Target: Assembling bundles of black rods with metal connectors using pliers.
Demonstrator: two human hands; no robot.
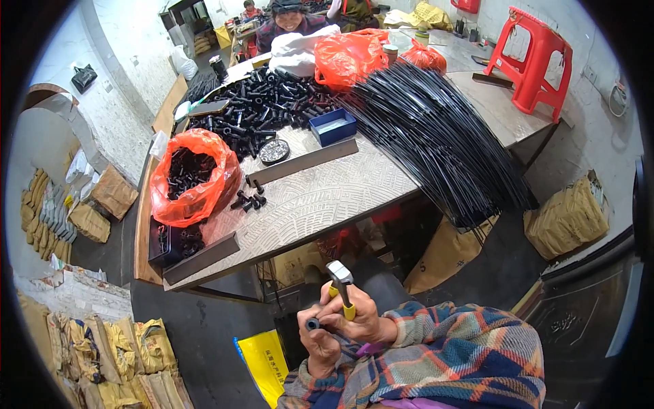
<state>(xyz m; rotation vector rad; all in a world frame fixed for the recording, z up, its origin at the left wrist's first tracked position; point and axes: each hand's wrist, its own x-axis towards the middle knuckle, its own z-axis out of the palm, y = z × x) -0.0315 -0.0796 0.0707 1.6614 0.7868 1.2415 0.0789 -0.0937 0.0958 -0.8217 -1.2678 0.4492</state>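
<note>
I see red bag point(223, 178) on table point(306, 208); left hand point(320, 351), fingers curled round black tube point(313, 324), near side of table; right hand point(362, 319) just beside, fingers gripping silver-headed tool point(340, 274); black rods point(436, 129) rightmost.

From my feed I can't tell how far the dark round-ended piece point(313, 324) runs back inside the left grip point(319, 349). Part of the yellow-handled tool point(340, 275) is hidden in the right grip point(360, 319), and below both, the plaid sleeves point(470, 347) leave my view.
</note>
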